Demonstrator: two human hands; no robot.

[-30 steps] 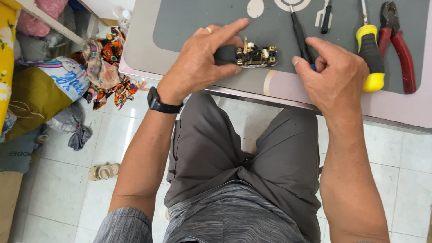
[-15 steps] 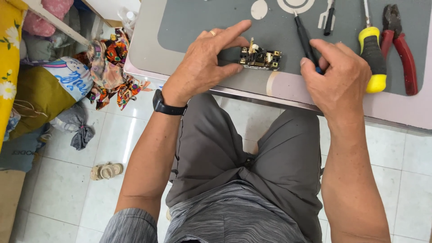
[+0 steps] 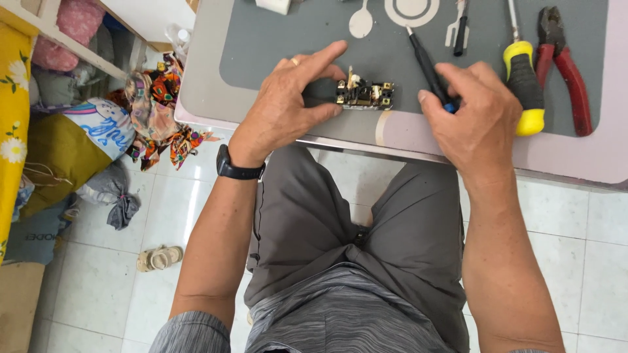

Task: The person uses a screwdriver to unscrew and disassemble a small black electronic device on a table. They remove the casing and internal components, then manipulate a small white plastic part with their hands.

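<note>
A small black electrical part with brass terminals (image 3: 365,95) lies on the grey table mat (image 3: 275,39) near the front edge. My left hand (image 3: 291,104) holds it at its left end, thumb below and forefinger stretched above it. My right hand (image 3: 474,117) grips the blue-ended handle of a thin black screwdriver (image 3: 425,65), whose tip points up and left, away from the part. A black watch (image 3: 239,171) sits on my left wrist.
A yellow-handled screwdriver (image 3: 523,85), red-handled pliers (image 3: 566,65) and a small black tool (image 3: 460,33) lie to the right on the mat. Bags and colourful cloth (image 3: 163,111) are piled on the tiled floor at left, with a sandal (image 3: 157,258).
The view has shifted slightly. My right hand has moved a little to the right of the part with the black screwdriver; my left hand still holds the part.
</note>
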